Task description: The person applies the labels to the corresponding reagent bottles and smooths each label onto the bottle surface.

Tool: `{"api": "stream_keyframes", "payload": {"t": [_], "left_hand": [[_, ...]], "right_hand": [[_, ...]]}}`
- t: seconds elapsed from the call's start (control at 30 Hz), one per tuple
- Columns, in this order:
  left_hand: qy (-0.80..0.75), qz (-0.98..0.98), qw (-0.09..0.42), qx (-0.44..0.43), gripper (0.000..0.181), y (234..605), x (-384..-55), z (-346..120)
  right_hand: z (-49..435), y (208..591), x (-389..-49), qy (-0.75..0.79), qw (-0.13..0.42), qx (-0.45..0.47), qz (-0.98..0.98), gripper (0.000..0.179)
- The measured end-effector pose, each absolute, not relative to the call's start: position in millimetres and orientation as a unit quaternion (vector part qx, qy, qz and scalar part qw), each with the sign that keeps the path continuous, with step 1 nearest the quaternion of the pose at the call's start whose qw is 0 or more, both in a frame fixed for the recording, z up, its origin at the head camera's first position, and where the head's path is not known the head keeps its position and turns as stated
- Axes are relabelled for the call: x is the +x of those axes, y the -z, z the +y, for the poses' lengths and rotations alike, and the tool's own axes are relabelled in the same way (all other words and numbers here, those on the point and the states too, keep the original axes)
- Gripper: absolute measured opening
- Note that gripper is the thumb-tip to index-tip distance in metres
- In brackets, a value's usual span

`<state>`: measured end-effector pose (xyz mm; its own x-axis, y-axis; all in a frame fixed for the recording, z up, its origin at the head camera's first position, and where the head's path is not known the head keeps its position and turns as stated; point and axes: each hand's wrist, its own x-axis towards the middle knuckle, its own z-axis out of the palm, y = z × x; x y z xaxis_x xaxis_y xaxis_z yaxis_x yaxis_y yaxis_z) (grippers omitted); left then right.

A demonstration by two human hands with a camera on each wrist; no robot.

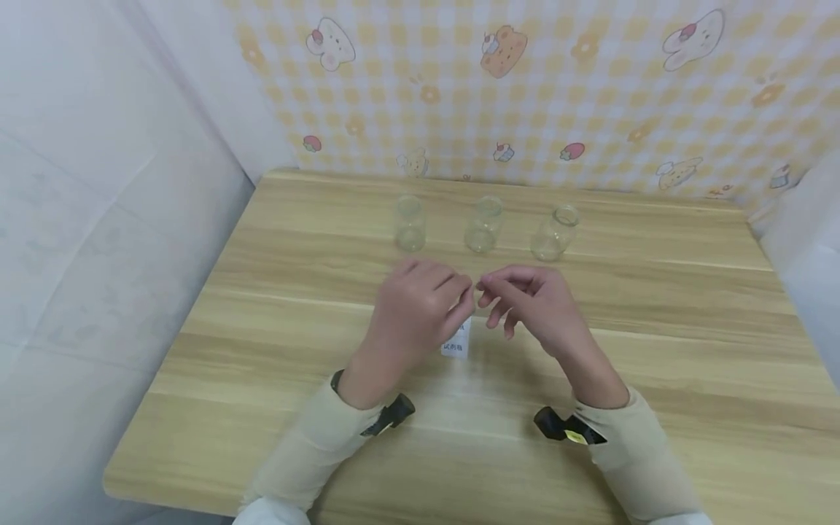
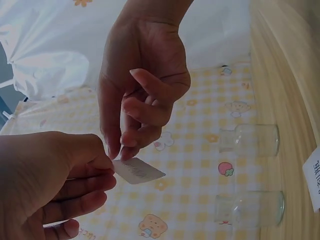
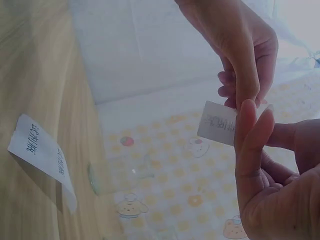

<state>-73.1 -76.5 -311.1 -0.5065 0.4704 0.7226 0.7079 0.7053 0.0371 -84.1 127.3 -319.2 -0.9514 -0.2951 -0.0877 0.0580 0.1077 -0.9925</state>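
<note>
Both hands meet over the table at a small white label [image 2: 137, 171] with dark printed characters. My left hand [image 1: 416, 306] pinches one edge of it between thumb and forefinger. From the other side, the thumb and forefinger of my right hand [image 1: 534, 302] pinch it at the same edge, the fingertips almost meeting. The right hand's other fingers are loosely bent. In the right wrist view the label [image 3: 217, 123] juts out past the fingers. Below the hands lies a white strip of printed labels [image 1: 455, 345], partly covered by the left hand in the head view.
Three clear glass bottles stand in a row beyond the hands: a left one [image 1: 410, 224], a middle one [image 1: 484, 226] and a right one [image 1: 555, 233]. The wooden table [image 1: 262, 343] ends at a yellow checked backdrop [image 1: 453, 73]. White sheeting [image 1: 98, 219] hangs at the left.
</note>
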Motion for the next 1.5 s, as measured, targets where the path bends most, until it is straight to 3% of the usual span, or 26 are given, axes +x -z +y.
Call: {"api": "stream_keyframes", "payload": {"t": [0.37,0.57,0.67,0.83,1.0,1.5], "left_hand": [[0.154,-0.837,0.365,-0.379,0.008,315,-69,-68],[0.208,-0.838,0.340,-0.373,0.005,313,-74,-75],[0.310,-0.849,0.299,-0.308,0.009,312,-78,-83],[0.514,-0.832,0.143,-0.154,0.014,305,-82,-97],[0.554,-0.822,0.039,-0.124,0.013,301,-82,-102],[0.554,-0.822,0.008,-0.135,0.014,300,-78,-97]], "right_hand": [[130,320,-84,0.660,0.130,-0.070,0.736,0.015],[133,317,-83,0.654,0.096,-0.081,0.746,0.018],[134,315,-82,0.662,0.077,-0.088,0.741,0.018],[134,314,-80,0.660,0.056,-0.105,0.742,0.019],[134,315,-80,0.657,0.040,-0.121,0.743,0.016],[134,315,-79,0.628,0.020,-0.138,0.766,0.013]]}}
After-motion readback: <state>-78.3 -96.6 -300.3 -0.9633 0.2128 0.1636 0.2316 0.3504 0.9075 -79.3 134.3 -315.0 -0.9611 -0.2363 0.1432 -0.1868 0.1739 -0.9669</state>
